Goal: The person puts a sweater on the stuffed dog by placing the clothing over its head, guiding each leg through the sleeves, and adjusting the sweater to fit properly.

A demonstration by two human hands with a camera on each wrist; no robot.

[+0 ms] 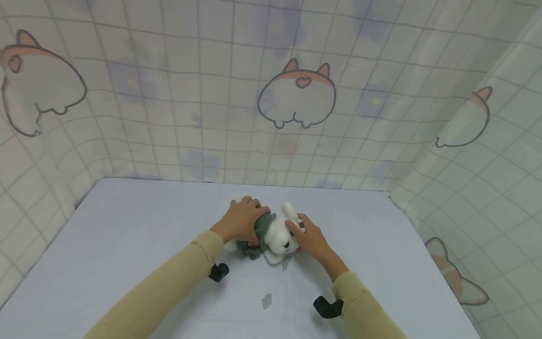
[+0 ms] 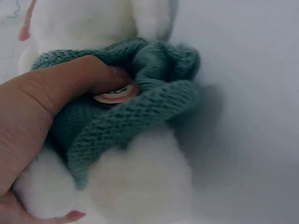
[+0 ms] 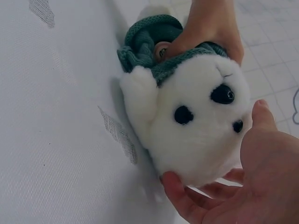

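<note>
The toy dog (image 1: 271, 233) lies lengthwise between the left hand (image 1: 243, 221), fingers clasping its sweater (image 2: 126, 123), and the right hand (image 1: 312, 241) (fingers curled round its head (image 3: 201, 140)).

Your left arm (image 1: 169, 282), tan-sleeved, runs up to the plush toy (image 1: 277, 238) from its near left, and your left hand (image 1: 241, 220) lies over the toy's body with its back facing up, gripping it, fingers curled over the far side and thumb (image 2: 93, 74) bent across the toy's front; your right arm (image 1: 366, 301), sleeved alike, comes in from the toy's near right, and your right hand (image 1: 312, 238) cups the toy's head, thumb beside one eye, fingers curled around its crown
</note>
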